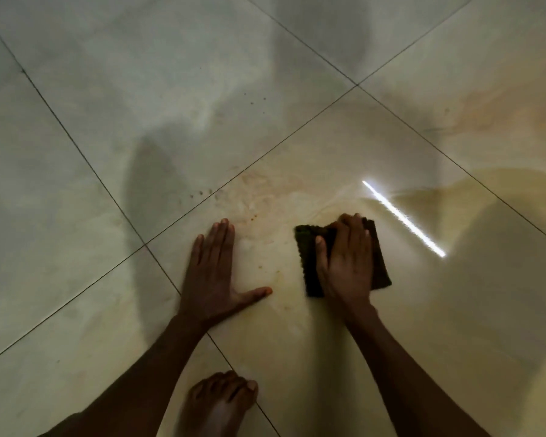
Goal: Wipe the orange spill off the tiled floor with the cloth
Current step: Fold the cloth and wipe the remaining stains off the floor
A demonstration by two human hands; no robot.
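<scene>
Now the right hand (pixel 347 266) lies palm down on the cloth (pixel 309 263), fingers spread flat across it and the thumb resting on its left part; the grip is a flat press, not a closed fist, and the cloth is pinned between the palm and the floor (pixel 76 152). The cloth is dark, roughly square and textured, and its edges show on both sides of the hand and beyond the fingertips. It sits on a pale glossy tile, well inside that tile's joint lines.

Just left of the cloth, the left hand (pixel 212 272) rests open and flat on the same tile with nothing in it, fingers together pointing away from the person and the thumb stretched toward the cloth. The two hands do not touch.

Between and beyond the hands lies the orange spill (pixel 259 200): faint orange smears and small specks spread over the tile, reaching up to the joint line that runs diagonally past the left hand's fingertips. A few dark specks sit just across that line.

A bright streak of reflected light (pixel 404 219) crosses the tile to the right of the cloth. Near the bottom edge, a bare foot (pixel 221 402) stands on a joint line between the forearms.
</scene>
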